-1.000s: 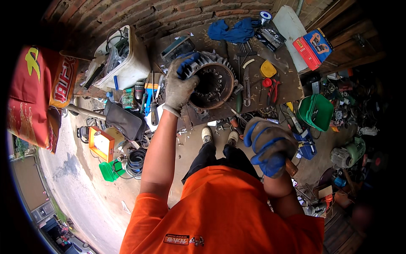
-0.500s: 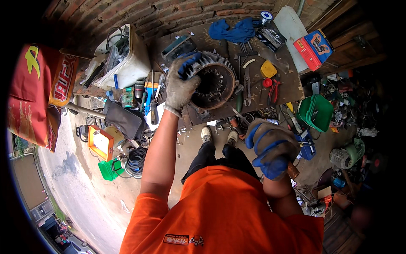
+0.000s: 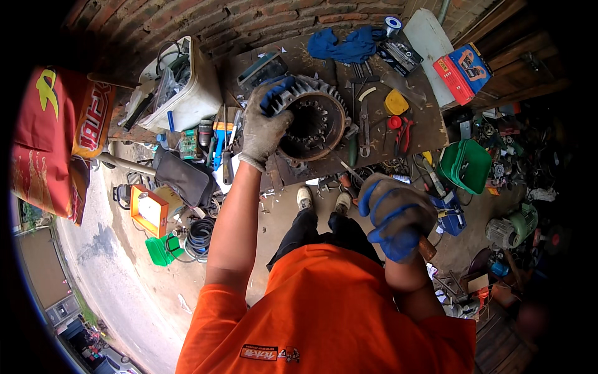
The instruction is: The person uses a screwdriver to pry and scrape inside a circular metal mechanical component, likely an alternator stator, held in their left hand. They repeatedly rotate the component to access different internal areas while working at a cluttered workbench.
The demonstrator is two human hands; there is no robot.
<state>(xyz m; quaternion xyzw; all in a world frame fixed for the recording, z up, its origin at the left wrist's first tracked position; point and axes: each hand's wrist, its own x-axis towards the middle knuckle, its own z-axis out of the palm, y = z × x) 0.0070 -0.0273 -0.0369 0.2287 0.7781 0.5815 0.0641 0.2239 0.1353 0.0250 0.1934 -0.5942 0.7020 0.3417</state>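
A round, finned metal motor housing sits on the dark workbench with its wide opening facing me. Inside it, a ring of teeth or winding slots shows around a dark bore. My left hand, in a grey and blue work glove, grips the housing's left side, thumb at the rim and fingers over the fins. Lower right, apart from the housing, my gloved right hand is closed in a fist around a wooden-handled tool. The handle's end sticks out below the fist; I cannot make out the tool's working end.
Red-handled pliers, a yellow tape measure and a blue cloth lie on the bench's right half. A white bin stands left. A green crate and an electric motor are among clutter at right.
My right fist has shifted slightly left with the wooden-handled tool. My left hand keeps its grip on the motor housing, which has barely moved.
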